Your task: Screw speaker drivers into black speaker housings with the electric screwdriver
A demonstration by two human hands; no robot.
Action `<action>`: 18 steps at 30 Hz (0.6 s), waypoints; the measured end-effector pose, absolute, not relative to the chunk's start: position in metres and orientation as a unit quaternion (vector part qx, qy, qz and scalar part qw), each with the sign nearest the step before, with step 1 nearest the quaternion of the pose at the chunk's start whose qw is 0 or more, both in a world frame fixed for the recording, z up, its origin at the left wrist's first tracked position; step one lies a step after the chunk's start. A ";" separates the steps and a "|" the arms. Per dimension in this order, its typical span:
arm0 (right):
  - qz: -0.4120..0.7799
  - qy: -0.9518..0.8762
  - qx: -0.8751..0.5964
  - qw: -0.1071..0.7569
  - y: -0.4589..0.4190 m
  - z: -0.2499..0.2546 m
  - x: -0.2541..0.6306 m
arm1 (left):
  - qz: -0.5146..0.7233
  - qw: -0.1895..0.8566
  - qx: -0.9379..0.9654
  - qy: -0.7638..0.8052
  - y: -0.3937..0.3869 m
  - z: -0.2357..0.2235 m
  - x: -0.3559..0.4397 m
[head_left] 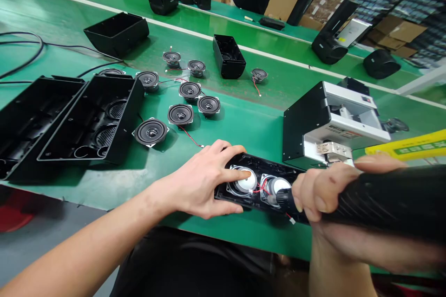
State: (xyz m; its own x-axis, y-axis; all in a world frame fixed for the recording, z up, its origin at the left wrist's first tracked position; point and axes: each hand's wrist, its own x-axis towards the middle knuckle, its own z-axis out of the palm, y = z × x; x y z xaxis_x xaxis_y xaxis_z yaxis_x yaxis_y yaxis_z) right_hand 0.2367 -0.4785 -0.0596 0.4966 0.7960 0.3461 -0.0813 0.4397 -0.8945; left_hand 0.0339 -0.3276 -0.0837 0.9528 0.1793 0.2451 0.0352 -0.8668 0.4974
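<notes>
- The black casing (268, 164) lies on the tabletop (251, 125) in front of the person, with two speaker drivers inside, their backs facing up.
- The hands are apart: the left hand (211, 181) is splayed over one end of the casing, index finger on the back of the left driver (249, 184); the right hand (324, 195) is wrapped round a black power driver (393, 197).
- The step looks like fastening the right driver (279, 184); the tool's nose is beside its frame, though whether the bit meets a screw cannot be told.
- Best keep steady downward pressure with the left hand, fingertips clear of the bit.
- The tool leans well over, so bringing it squarer to the frame should help prevent slipping.
- Keep the red wires (259, 188) and the white connector (291, 219) out from under the bit.
</notes>
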 end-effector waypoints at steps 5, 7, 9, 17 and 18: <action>0.352 -0.465 -0.391 0.712 -0.469 -0.048 0.227 | 0.140 0.255 0.955 0.064 -0.328 -0.084 0.034; 0.357 -0.473 -0.383 0.709 -0.469 -0.048 0.228 | 0.138 0.256 0.954 0.066 -0.328 -0.084 0.034; 0.352 -0.494 -0.379 0.699 -0.470 -0.049 0.229 | 0.140 0.256 0.954 0.064 -0.328 -0.084 0.034; 0.337 -0.499 -0.386 0.699 -0.472 -0.049 0.221 | 0.146 0.263 0.952 0.062 -0.330 -0.084 0.033; 0.336 -0.492 -0.390 0.702 -0.472 -0.050 0.221 | 0.149 0.264 0.951 0.063 -0.330 -0.084 0.033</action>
